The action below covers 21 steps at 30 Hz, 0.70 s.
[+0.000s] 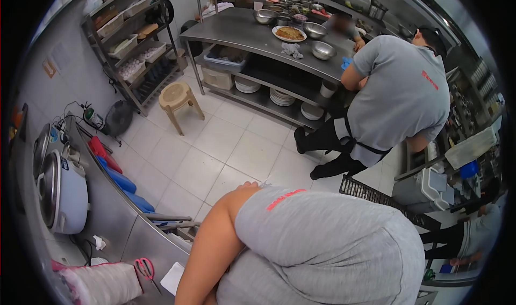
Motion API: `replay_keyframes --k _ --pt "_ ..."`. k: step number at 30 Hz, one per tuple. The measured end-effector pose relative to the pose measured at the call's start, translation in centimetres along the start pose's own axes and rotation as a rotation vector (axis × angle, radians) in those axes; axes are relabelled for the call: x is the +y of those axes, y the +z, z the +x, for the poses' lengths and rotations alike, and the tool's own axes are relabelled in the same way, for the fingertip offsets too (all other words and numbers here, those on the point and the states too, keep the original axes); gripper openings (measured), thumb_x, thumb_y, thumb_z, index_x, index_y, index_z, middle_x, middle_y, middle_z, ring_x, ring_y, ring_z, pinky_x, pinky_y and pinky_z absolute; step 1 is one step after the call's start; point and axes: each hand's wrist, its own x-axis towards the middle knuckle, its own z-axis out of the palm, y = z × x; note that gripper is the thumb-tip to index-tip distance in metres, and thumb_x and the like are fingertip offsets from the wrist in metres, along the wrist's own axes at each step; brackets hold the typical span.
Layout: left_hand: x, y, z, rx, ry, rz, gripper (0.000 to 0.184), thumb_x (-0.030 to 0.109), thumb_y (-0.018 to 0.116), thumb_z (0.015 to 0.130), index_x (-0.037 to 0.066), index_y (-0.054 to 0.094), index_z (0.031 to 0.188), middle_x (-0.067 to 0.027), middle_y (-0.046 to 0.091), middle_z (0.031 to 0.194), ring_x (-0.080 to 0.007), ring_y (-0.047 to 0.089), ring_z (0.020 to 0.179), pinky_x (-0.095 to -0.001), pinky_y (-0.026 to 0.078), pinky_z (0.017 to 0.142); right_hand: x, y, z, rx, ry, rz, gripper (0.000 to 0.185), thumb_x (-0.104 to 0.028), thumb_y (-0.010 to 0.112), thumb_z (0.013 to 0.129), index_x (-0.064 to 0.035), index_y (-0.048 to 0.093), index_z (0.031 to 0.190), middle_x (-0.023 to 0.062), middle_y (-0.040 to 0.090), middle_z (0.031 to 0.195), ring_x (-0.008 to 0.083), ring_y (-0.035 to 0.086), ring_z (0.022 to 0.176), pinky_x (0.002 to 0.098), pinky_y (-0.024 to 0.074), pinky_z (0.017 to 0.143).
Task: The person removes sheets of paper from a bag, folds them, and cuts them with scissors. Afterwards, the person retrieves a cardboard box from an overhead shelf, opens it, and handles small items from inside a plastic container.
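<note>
A bent bare arm (210,243) in a grey sleeve crosses the bottom of the head view, close to the camera, and seems to be my right arm. Its forearm runs out of the lower edge, so my right hand is out of view. A few fingers, seemingly of my left hand (249,185), show just beyond the elbow. The arm hides the rest of that hand, and I cannot tell whether it holds anything. Left of the forearm, pink-handled scissors (145,269) and a wrapped white pack (102,283) lie on the steel counter (142,238).
A co-worker (398,92) in grey bends at the steel table (236,28), which bears metal bowls (323,50) and a plate of food (289,33). A beige stool (176,98) stands on the tiles near a shelf rack (134,47). A rice cooker (70,197) is at left.
</note>
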Motion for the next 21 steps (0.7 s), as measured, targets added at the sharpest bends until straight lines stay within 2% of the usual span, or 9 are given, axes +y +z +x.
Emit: replay_keyframes --k 21 --pt "-1.1 -0.6 0.3 -0.026 0.005 0.022 0.022 0.006 0.053 0.080 0.003 0.063 0.099 -0.0168 0.061 0.105 -0.0339 0.057 0.101 -0.0396 0.047 0.088 1.6 1.4 2.1 0.061 -0.094 -0.035 0.052 -0.040 0.057 0.087 0.0025 0.060 0.117 0.0183 0.060 0.121 0.0297 0.056 0.107 0.0420 0.0435 0.091"
